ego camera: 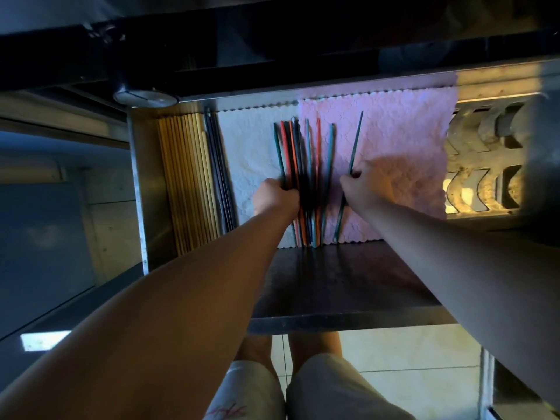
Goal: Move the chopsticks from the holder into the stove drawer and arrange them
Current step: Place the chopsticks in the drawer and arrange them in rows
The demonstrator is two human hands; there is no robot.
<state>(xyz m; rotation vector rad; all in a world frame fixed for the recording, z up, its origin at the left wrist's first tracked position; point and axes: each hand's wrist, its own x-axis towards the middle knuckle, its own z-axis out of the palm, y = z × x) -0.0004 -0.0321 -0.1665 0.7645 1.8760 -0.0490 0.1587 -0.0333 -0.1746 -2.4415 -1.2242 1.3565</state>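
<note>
Head view. Knees in pale shorts fill the lower centre of the frame, over light floor tiles. Above them, both bare forearms reach into the open stove drawer, whose dark front edge crosses the middle of the frame. Left hand, at centre, is closed around the near part of a fanned bundle of coloured chopsticks, teal, red and dark, lying on the seam between a white cloth and a pink cloth. Right hand, just right of the bundle, pinches a single teal chopstick between its fingertips, slightly tilted and apart from the others. Wooden chopsticks and dark chopsticks lie in tight rows against the drawer's left wall. Bare pink cloth remains open to the right, bounded by a perforated metal panel at the right edge. The holder is not seen.
</note>
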